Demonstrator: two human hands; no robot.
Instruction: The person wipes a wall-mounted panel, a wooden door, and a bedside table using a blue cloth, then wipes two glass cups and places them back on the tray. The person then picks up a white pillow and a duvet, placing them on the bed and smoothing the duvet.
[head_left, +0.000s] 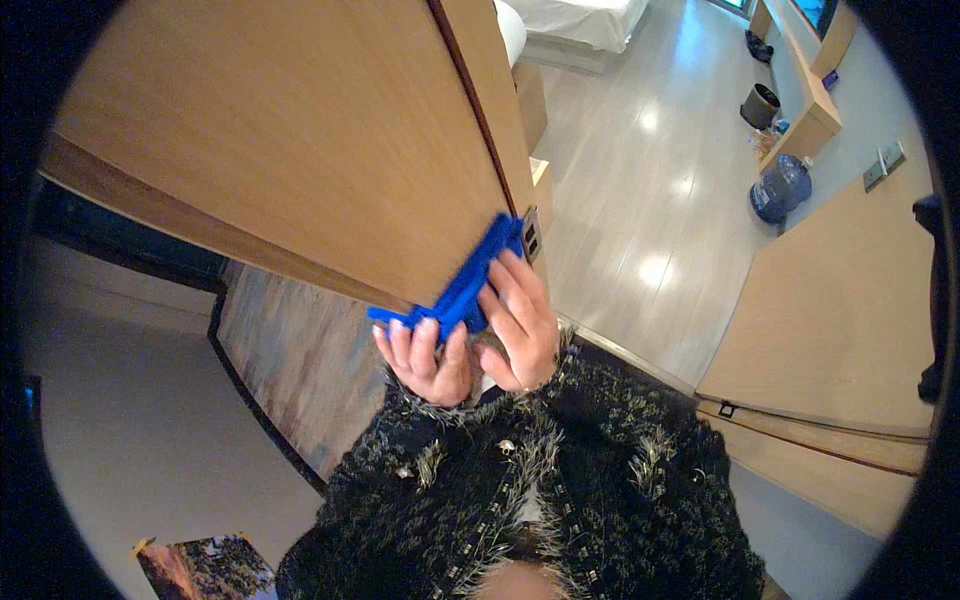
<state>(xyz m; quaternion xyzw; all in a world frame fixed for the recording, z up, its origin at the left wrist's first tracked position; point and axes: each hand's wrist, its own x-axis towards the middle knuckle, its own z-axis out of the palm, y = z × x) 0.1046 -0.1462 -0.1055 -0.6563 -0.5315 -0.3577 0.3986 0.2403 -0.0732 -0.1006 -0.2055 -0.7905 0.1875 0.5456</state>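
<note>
A blue cloth is folded around the near edge of a light wooden door frame, in front of me. My left hand presses the cloth's lower left part with bent fingers. On its right part, close to a metal strike plate, lies my right hand, fingers bent over the cloth. The two hands nearly touch at the wrists. Parts of the cloth under the fingers are hidden.
An open wooden door with a metal handle stands at the right. Beyond the threshold are a large blue water bottle, a dark bin, a wooden shelf and a white-covered bed. Patterned flooring lies at the left.
</note>
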